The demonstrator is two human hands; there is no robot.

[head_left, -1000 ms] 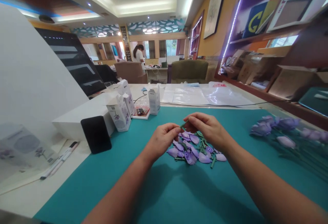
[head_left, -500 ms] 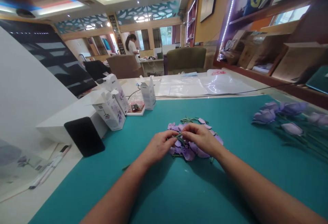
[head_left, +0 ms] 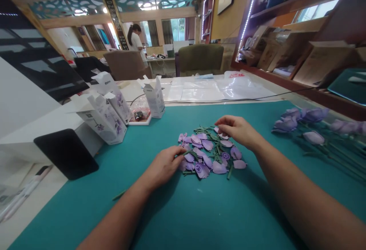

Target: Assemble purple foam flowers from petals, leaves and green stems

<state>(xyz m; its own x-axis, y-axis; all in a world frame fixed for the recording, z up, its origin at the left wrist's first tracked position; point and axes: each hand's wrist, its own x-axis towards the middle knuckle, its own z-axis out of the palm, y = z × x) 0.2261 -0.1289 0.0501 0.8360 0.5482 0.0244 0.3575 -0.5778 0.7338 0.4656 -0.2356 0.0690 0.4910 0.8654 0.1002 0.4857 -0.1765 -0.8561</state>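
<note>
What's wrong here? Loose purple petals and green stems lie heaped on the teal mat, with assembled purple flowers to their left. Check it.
The side is wrong: the head view shows the assembled purple flowers to the right of the loose purple petals and green stems, on the teal mat.

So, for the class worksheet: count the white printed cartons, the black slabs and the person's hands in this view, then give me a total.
White printed cartons: 3
Black phone-shaped slabs: 1
Hands, left hand and right hand: 2
Total: 6
</note>
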